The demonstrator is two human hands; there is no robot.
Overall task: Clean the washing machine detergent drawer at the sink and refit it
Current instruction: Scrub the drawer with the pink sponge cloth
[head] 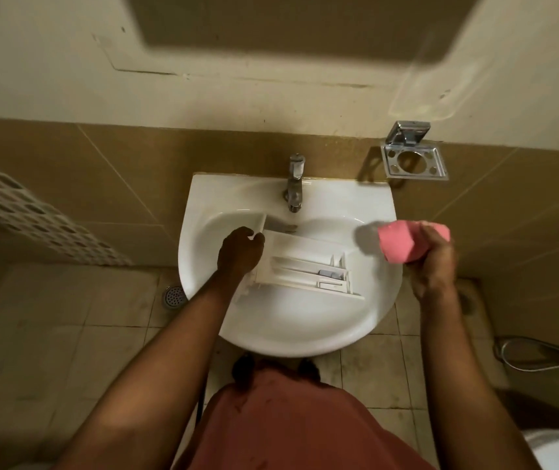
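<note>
Drawer (305,266) in sink (271,334), cloth (398,244) alongside

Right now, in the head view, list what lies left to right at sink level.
Perforated panel → floor drain → left hand → detergent drawer → pink cloth, gripped by right hand → spray hose.

Counted one sink (305,337) and one tap (294,184). Found one drawer (302,266). Counted two grips: left grip (239,251) and right grip (436,262). Counted two bare forearms as well. Saw one cloth (398,244), pink and blurred. Noted one holder (414,161) of chrome, pierced by one large hole and four small ones. Spotted one drain (173,296) in the floor, one hose (542,354) at the right and one perforated panel (34,215) at the left. Could not count the drawer's compartments.
</note>
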